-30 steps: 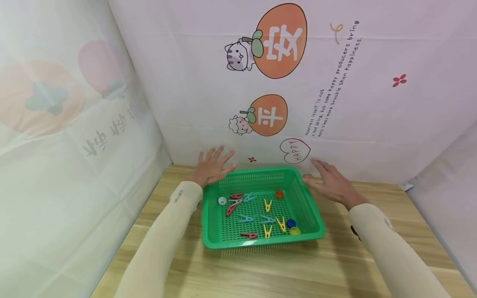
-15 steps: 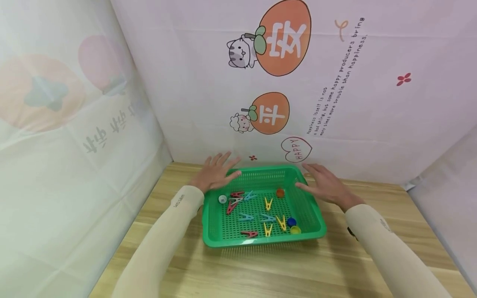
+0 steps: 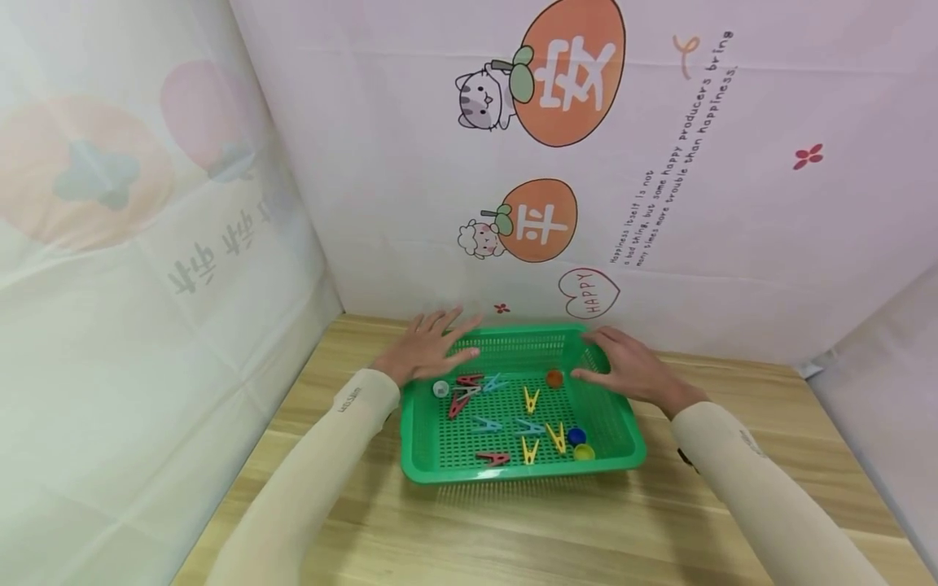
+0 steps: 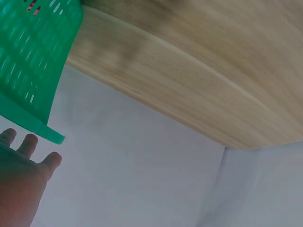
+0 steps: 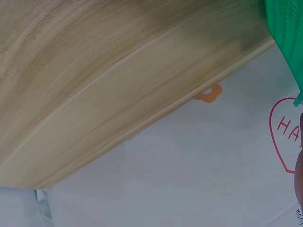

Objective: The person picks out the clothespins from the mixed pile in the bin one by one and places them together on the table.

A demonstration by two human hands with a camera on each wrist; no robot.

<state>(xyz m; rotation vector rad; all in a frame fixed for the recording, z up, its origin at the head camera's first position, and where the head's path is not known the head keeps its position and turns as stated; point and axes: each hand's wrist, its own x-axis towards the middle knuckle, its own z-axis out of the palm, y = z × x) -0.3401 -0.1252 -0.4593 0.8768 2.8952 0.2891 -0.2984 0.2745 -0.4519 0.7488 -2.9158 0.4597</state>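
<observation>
A green plastic basket [image 3: 523, 472] stands on the wooden table, with clothespins and bottle caps on its slotted floor. My left hand [image 3: 425, 350] is over its far left corner, fingers spread and thumb above the inside. In the left wrist view, the fingertips [image 4: 29, 144] show just beyond the basket's rim [image 4: 33, 124]. My right hand [image 3: 630, 368] is at the far right corner, its fingers at the rim and thumb over the inside; contact is unclear. Red clothespins [image 3: 493, 458], blue clothespins [image 3: 487, 425] and yellow clothespins [image 3: 531, 400] lie scattered, with a white cap [image 3: 440, 389] at left.
An orange cap [image 3: 554, 378], a blue cap [image 3: 576, 437] and a yellow cap [image 3: 584, 452] lie in the basket's right part. White printed cloth [image 3: 410, 195] hangs right behind the basket, with cloth walls at both sides. The wooden table [image 3: 513, 537] extends in front.
Both hands have moved inward over the basket's far corners, the right one shifting left to the rim. The basket and its contents stay put; the view has shifted slightly.
</observation>
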